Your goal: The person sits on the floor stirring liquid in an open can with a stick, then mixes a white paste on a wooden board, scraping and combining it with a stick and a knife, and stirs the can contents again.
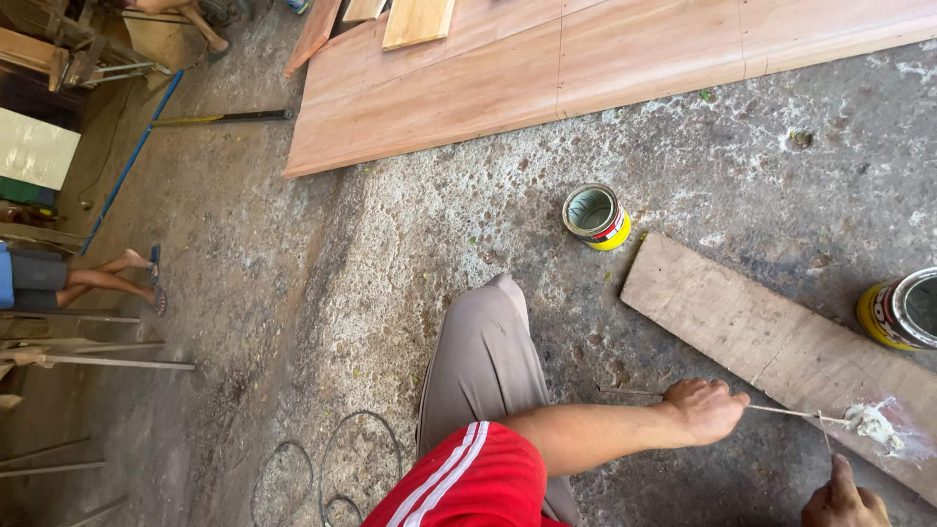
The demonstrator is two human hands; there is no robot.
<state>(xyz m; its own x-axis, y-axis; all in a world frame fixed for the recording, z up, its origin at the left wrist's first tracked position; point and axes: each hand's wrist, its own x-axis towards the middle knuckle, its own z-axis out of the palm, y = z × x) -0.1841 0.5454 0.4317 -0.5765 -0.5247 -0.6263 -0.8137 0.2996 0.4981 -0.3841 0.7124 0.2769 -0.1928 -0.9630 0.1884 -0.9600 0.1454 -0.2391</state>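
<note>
White putty (872,424) is lying in a small heap on the grey board (761,342) resting on the concrete floor (488,234). The left hand (705,409) is closing in a fist around a thin stick (781,411) whose tip is reaching the putty. The right hand (844,500) is pinching a second thin stick (826,437) beside the heap. An open yellow can (595,216) is standing near the board's far end, and another can (903,310) is sitting just beside the board

A thin stick (786,412) lies level, its tip in white paste (872,424) on the grey plank (761,342).

Both hands (705,410) (844,500) fisted, forearm outstretched
</note>
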